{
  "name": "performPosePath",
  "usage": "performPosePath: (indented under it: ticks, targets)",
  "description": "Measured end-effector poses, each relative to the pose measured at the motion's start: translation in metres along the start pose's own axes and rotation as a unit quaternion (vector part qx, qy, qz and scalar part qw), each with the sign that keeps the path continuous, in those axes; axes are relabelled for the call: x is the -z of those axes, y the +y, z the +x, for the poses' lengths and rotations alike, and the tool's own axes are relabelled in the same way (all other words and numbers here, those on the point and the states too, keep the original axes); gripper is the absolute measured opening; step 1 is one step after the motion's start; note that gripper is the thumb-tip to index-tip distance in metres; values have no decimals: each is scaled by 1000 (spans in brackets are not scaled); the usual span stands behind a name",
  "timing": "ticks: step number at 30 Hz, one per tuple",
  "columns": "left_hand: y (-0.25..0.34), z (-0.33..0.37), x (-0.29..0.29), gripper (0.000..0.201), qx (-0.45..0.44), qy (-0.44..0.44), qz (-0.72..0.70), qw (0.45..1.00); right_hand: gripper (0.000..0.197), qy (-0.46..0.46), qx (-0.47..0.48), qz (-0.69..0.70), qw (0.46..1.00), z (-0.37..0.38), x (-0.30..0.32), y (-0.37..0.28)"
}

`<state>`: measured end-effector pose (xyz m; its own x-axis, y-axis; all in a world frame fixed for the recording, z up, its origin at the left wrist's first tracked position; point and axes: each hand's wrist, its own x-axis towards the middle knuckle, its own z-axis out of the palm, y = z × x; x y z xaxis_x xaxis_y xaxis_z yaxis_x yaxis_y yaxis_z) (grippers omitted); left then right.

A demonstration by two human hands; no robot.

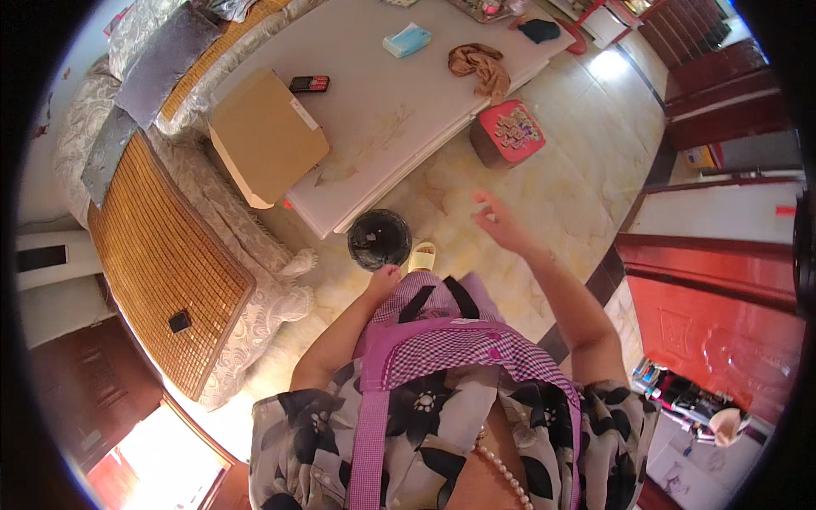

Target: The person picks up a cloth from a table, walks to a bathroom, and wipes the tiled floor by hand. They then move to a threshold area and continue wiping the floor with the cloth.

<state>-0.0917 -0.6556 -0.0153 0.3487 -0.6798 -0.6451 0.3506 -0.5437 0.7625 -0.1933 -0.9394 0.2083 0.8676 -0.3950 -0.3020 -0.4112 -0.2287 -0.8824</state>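
Floor (586, 144) marbled | cardbd (265, 136) on tbl (374, 119) | bin (360, 245) nr L hand (386, 279), grip unclear | R hand (500, 225) part-open

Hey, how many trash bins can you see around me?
1: a black trash bin on the floor, beside the near corner of the table, just ahead of your left hand. Others may be hidden.

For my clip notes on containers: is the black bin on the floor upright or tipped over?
Upright: the black bin has its round mouth facing up toward the downward-looking camera, which sees inside it.
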Motion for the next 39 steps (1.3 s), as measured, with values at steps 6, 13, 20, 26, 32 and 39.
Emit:
performPosePath:
  ticks: [6, 13, 20, 26, 32, 39]
  targets:
    - [82, 17, -16, 20, 34, 149, -139, 979, 56, 71, 209, -246, 944, 161, 109, 93]
    - [40, -8, -47, 26, 156, 367, -243, 884, 69, 108, 67, -439, 890, 373, 221, 124]
    - [60, -45, -175, 26, 271, 297, -369, 838, 79, 34, -128, -470, 873, 418, 153, 155]
    - [130, 28, -170, 28, 128, 370, -203, 897, 30, -88, -128, -338, 928, 352, 100, 162]
    - [191, 98, -95, 37, 161, 294, -444, 831, 32, -107, -233, 498, 828, 259, 125, 119]
    - [396, 146, -167, 61, -313, -281, -507, 753, 48, -2, 96, 486, 868, 113, 259, 54]
